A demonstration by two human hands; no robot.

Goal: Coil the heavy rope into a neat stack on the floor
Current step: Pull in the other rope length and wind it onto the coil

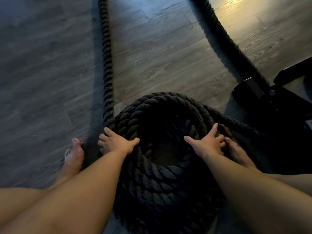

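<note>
Black twisted rope (pixel 157 174) lies coiled on the wood-plank floor (pixel 42 73) between the bare feet. Both hands rest spread flat on its top loop, left hand (pixel 116 143) on the left rim, right hand (pixel 208 144) opposite. Press evenly so each turn seats directly above the one beneath before feeding in the straight length (pixel 106 56).

A thick black twisted rope (pixel 135 114) is laid in a round coil of several stacked turns on the grey wooden plank floor (pixel 50 73). The middle of the coil is left open. Two straight lengths are stretched away from the coil, one at its left side and one at the right.
</note>
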